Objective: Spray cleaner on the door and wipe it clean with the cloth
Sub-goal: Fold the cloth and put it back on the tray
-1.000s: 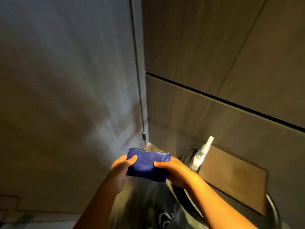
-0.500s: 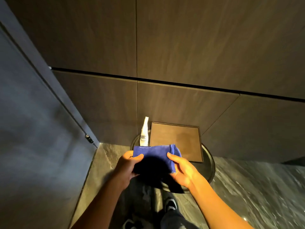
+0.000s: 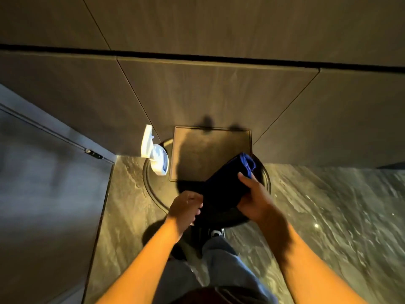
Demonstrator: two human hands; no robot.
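Note:
A folded blue cloth (image 3: 228, 178) hangs over a round dark tray (image 3: 151, 189), mostly in shadow. My right hand (image 3: 254, 194) grips its right side, thumb on top. My left hand (image 3: 186, 205) is curled at the cloth's lower left corner, and whether it still pinches the fabric is hard to see. A white spray bottle (image 3: 155, 154) stands on the tray's left rim. The grey door (image 3: 43, 183) fills the left of the view, with a small latch (image 3: 93, 153) at its edge.
A brown square board (image 3: 210, 150) lies on the tray against the wood-panelled wall (image 3: 219, 88). Glossy marbled floor (image 3: 328, 216) spreads to the right. My legs in jeans and a shoe (image 3: 217, 232) are below the hands.
My view swung from the door toward the wall and tilted down over the tray. The cloth turned from level between both hands to slanting up to the right, lower over the tray.

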